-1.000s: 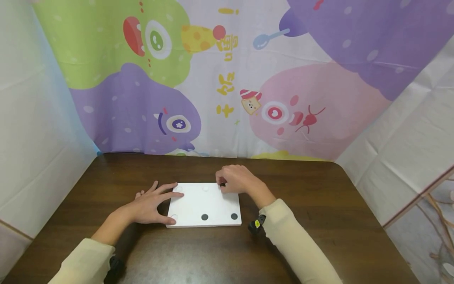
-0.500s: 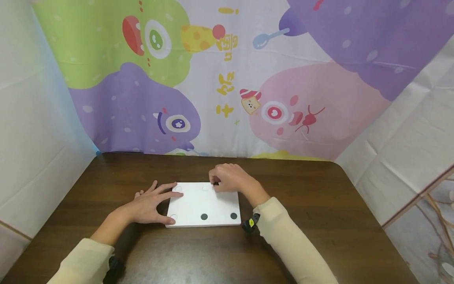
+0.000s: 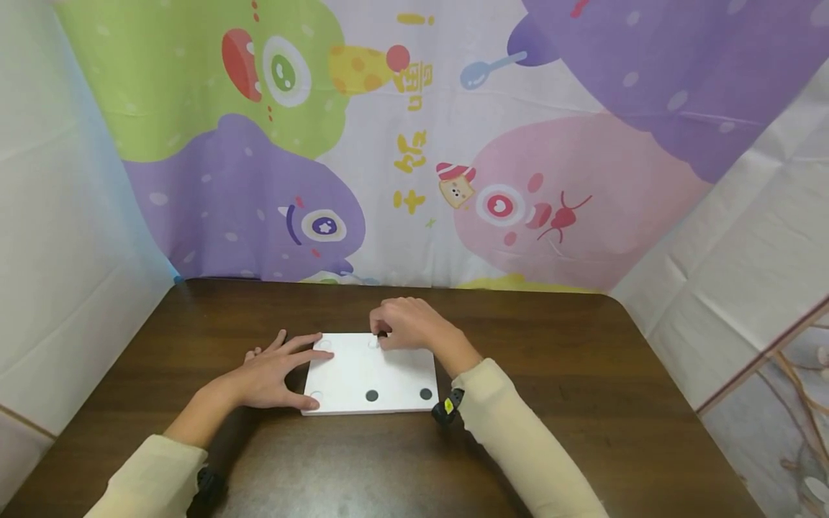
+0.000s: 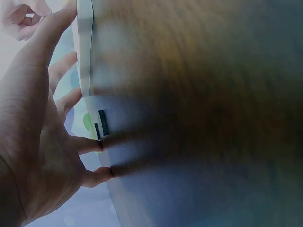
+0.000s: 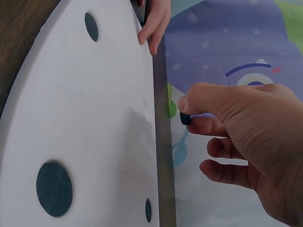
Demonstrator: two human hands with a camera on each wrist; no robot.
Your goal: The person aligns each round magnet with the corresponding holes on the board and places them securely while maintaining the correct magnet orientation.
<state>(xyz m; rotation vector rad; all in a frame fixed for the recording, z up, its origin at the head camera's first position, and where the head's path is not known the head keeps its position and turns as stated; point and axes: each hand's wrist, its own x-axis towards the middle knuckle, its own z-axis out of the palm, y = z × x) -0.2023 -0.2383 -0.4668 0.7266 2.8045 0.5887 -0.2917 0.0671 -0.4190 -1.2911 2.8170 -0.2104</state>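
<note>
A white board [image 3: 350, 373] with shallow round recesses lies flat on the table. My left hand [image 3: 273, 374] rests spread over its left side, with thumb and fingertips on the edge and top. Between the thumb and index finger of my right hand [image 3: 414, 325] is a small black disc [image 5: 185, 117], held just above the recess [image 3: 373, 344] at the middle of the far edge. Two black discs, one mid-front [image 3: 372, 396] and one front right [image 3: 425, 394], sit in the board. The right wrist view also reveals a disc [image 5: 148, 210] at the far right corner, hidden in the head view.
Dark pieces [image 4: 102, 122] lie on the table beyond my left fingers, mostly hidden in the head view. The brown table [image 3: 557, 403] ends at a cartoon-printed curtain [image 3: 414, 252]. White cloth walls [image 3: 771, 237] stand at both sides.
My right hand has moved left along the board's far edge, carrying the pinched black disc from near the right corner to the middle recess. My left hand stays in place.
</note>
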